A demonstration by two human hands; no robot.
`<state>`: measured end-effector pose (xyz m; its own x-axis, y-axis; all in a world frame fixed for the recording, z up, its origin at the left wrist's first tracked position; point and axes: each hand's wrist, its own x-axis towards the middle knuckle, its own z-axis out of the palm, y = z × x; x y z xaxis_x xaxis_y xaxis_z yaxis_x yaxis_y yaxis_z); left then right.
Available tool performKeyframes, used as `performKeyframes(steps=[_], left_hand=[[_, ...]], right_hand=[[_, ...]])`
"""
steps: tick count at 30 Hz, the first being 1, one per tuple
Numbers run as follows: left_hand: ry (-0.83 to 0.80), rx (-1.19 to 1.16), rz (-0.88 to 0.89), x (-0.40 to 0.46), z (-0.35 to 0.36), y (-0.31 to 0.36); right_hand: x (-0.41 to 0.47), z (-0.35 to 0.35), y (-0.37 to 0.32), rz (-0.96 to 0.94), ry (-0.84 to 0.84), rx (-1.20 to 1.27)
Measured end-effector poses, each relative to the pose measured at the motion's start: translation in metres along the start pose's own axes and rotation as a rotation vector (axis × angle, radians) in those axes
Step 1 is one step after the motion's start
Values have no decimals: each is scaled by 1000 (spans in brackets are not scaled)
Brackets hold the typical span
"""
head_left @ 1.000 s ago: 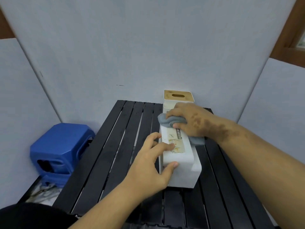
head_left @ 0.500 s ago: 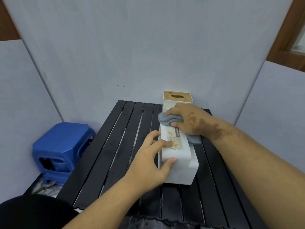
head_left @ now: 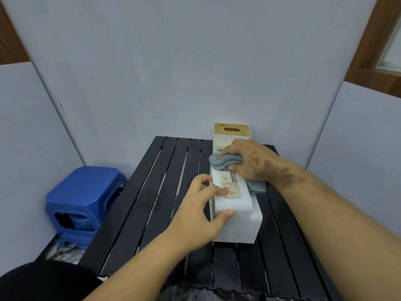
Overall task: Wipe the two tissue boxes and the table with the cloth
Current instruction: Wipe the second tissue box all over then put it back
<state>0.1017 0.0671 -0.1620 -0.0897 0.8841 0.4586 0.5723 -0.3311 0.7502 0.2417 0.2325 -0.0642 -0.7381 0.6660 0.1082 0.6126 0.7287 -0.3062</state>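
Note:
A long white tissue box (head_left: 238,222) with a printed label lies on the black slatted table (head_left: 156,198). My left hand (head_left: 201,216) grips its near left corner, thumb on the front edge and fingers over the top. My right hand (head_left: 245,159) holds a bunched grey cloth (head_left: 223,162) pressed onto the far end of that box; part of the cloth hangs off the box's right side. A second, upright white tissue box with a wooden lid (head_left: 232,131) stands just behind, at the table's back edge.
A blue plastic stool (head_left: 84,200) sits on the floor left of the table. Grey partition panels close in the back and both sides. A dark rounded shape fills the lower left corner.
The right hand with the cloth has stayed on the far end of the box, shifting only slightly. The left hand keeps its grip. The view has tilted a little.

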Motion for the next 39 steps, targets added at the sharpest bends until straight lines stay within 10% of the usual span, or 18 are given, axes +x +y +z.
performKeyframes(steps=[7, 17, 39], left_hand=[[-59, -40, -89, 59, -47, -3], [-841, 73, -122, 163, -40, -5], [-840, 21, -161, 165, -31, -29]], right_hand=[[-31, -10, 7, -2, 146, 87], [-80, -7, -27, -86, -10, 52], [-131, 30, -72, -199, 18, -173]])
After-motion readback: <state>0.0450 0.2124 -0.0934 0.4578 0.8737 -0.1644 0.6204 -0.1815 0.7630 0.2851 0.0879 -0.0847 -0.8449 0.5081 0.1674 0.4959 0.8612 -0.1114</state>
